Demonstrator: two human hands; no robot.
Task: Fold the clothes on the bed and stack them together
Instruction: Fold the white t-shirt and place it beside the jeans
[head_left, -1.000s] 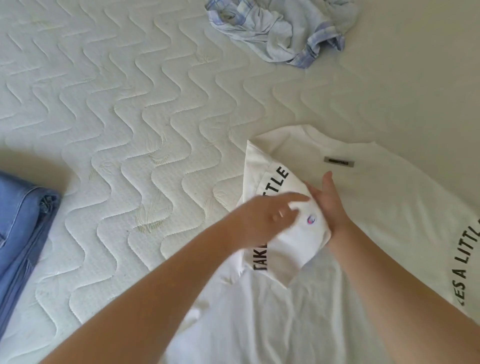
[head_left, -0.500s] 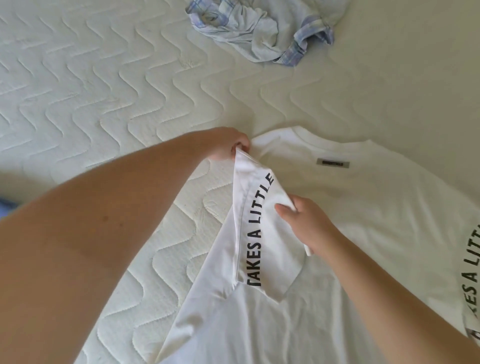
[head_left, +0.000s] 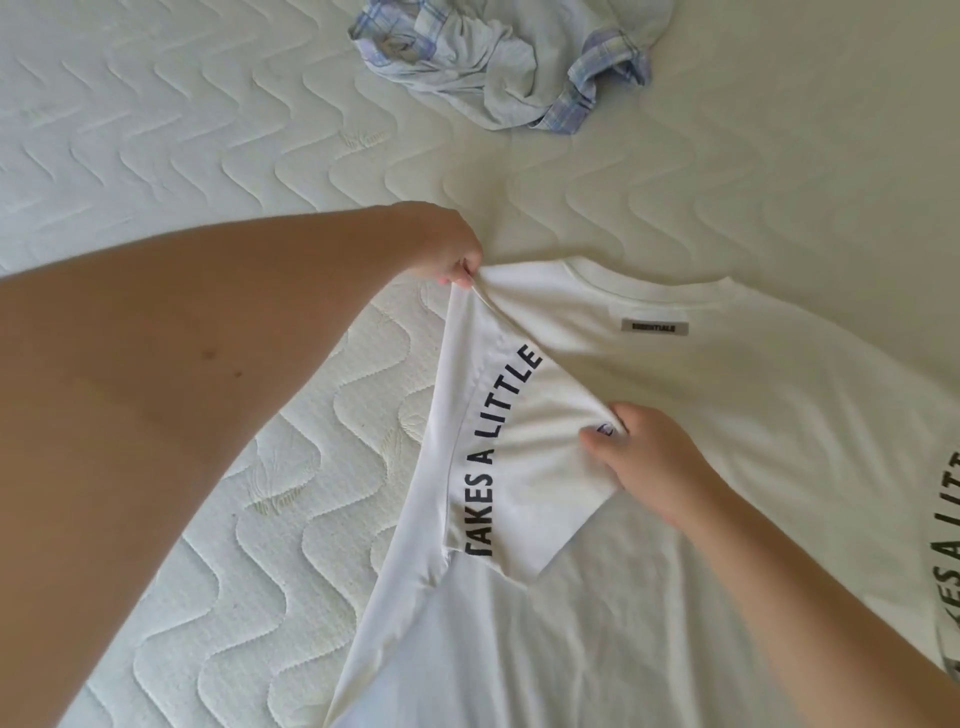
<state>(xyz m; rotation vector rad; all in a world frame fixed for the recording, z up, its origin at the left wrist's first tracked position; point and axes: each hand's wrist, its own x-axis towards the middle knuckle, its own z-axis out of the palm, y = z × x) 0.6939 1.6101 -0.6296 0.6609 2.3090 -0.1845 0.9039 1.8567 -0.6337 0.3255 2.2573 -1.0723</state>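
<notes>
**A:** While you worked from the head view, the only one there was, why did your left hand (head_left: 451, 258) pinch the white T-shirt (head_left: 675, 447) right at the shoulder corner?

**B:** You needed an anchor. Your left fingers were curled round the top of the fold line, just beside the collar (head_left: 644, 291) at its nine o'clock, so the edge would stay taut and straight, I judge.

**A:** And your right hand (head_left: 649, 457)?

**B:** It gripped the cuff end of the folded-in sleeve (head_left: 524, 447), fingers curled over the fabric. You had that sleeve turned across the shirt's back, lettering up, so the side would tuck inward. Holding both ends let you line up the crease.

**A:** Where did the shirt lie?

**B:** Flat on the quilted mattress (head_left: 218, 156), back side up with the grey label (head_left: 655, 327) showing, filling the frame from six to three o'clock. The other sleeve, at three o'clock, was not yet folded.

**A:** So how far along were you?

**B:** Early on this garment, I'd say. The crumpled plaid shirt (head_left: 509, 67) sat at twelve o'clock, well apart, not yet folded. You left it out of reach, seemingly to keep room for folding.

**A:** Any risk?

**B:** The sleeve could slip askew when you let go.
</notes>
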